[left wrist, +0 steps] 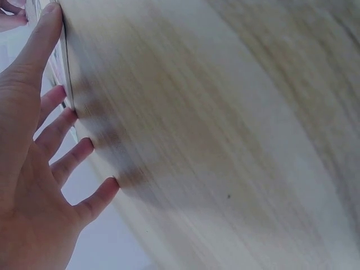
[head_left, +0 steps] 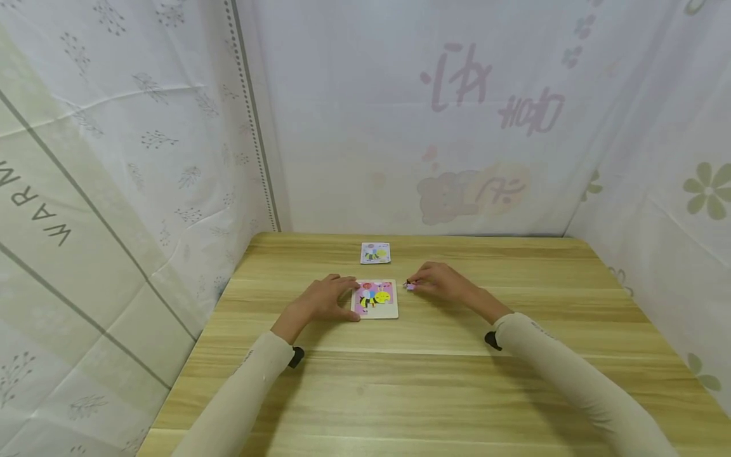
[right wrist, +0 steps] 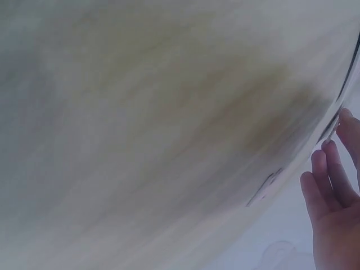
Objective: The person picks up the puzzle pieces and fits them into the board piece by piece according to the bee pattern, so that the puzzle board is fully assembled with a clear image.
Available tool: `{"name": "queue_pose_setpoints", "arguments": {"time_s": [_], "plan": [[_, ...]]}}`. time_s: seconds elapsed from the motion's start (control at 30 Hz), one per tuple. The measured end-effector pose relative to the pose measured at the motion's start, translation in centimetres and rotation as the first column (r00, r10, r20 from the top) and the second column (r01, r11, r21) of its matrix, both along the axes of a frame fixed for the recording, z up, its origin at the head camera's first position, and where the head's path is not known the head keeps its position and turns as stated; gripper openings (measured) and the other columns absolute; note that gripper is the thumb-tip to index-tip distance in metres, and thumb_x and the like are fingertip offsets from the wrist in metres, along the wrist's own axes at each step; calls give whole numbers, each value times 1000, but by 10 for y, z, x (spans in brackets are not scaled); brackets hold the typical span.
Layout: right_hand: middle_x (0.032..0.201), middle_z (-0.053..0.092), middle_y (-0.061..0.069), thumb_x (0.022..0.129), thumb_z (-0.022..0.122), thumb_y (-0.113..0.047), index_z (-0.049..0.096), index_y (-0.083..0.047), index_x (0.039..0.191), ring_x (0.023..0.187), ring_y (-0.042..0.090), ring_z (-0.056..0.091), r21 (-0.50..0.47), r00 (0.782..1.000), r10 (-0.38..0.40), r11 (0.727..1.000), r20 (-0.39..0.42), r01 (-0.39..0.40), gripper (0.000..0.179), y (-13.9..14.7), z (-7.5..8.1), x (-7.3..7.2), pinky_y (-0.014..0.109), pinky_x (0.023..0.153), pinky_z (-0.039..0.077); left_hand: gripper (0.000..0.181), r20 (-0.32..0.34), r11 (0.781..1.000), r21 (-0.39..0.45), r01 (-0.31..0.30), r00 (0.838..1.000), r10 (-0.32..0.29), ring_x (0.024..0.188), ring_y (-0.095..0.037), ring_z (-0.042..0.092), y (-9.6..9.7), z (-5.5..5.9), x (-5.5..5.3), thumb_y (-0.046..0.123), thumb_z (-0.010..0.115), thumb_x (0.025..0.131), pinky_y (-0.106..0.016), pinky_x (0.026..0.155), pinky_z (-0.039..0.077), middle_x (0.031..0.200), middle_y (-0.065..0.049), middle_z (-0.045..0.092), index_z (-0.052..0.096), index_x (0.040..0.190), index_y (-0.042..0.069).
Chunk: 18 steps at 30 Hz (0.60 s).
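A square jigsaw board (head_left: 391, 311) with a yellow-and-black bee picture lies on the wooden table; pale bare wood shows along its lower right. My left hand (head_left: 330, 299) holds the board by its left side, thumb at the lower left corner and fingertips at the upper left. In the left wrist view, the thumb (left wrist: 42, 35) lies along the board's edge and the other fingers are spread. Just right of the board, my right hand (head_left: 441, 281) pinches a small pink and dark puzzle piece (head_left: 410, 287) between thumb and fingertips.
A bee picture card (head_left: 375, 253) lies flat behind the board, toward the far edge of the table (head_left: 365, 393). Printed curtains (head_left: 365, 127) hang behind the table and along both sides.
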State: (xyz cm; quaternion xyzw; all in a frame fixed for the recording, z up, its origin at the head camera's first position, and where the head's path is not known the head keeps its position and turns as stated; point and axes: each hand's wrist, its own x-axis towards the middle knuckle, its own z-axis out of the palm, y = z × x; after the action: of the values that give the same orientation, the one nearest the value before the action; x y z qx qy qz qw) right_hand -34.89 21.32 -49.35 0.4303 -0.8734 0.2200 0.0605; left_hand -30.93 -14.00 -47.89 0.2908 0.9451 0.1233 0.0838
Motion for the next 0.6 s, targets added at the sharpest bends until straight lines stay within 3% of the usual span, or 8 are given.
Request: {"name": "queue_pose_setpoints", "arguments": {"time_s": [0.4,0.6], "plan": [[106,73,9,93,80,-11,80,-6,114,98,23,69,-27,998,34,999,55,-33,22,-33,3,12,41,87,59,84,16,1000,-1,1,1000,-1,150,-35,35,-1,-1,0,63,78,85,-65,114,35,162,-2,44,52,153,20],[107,73,4,95,78,-17,81,-11,114,99,17,68,-11,997,60,998,50,-59,20,-45,1,15,35,87,58,84,10,1000,-7,3,1000,-3,150,-34,35,0,-2,-1,64,77,85,-64,114,36,162,-1,44,52,154,22]]}}
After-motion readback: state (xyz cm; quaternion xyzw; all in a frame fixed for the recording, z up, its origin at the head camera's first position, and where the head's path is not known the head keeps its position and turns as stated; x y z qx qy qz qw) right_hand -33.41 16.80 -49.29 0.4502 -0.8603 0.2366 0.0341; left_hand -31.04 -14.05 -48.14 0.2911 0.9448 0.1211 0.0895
